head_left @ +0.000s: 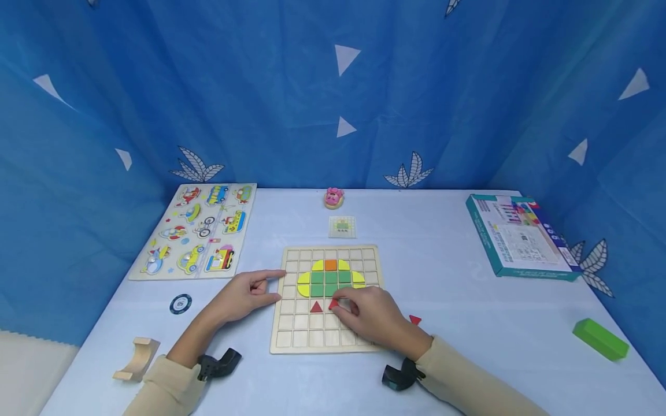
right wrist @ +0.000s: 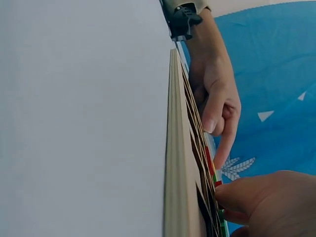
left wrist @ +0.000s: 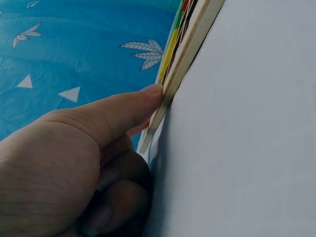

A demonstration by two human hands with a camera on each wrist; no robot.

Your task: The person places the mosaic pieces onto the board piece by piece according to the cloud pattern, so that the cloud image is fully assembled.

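A wooden grid board (head_left: 285, 321) lies on the table with green, yellow and orange tiles in its upper half. One red triangle tile (head_left: 316, 307) sits in a cell below the green ones. My right hand (head_left: 372, 315) pinches a second red triangle tile (head_left: 333, 303) over the cell just to its right. With thumb and index finger extended, my left hand (head_left: 241, 296) touches the board's left edge; its other fingers are bent, as the left wrist view shows. Another red triangle (head_left: 415, 319) lies on the table beside my right forearm.
Behind the board are a small pattern card (head_left: 342, 227) and a pink figurine (head_left: 333, 198). A vehicle puzzle (head_left: 195, 231), a round chip (head_left: 180, 304) and a wooden arch block (head_left: 137, 359) lie left. To the right are a boxed set (head_left: 522, 237) and a green block (head_left: 600, 339).
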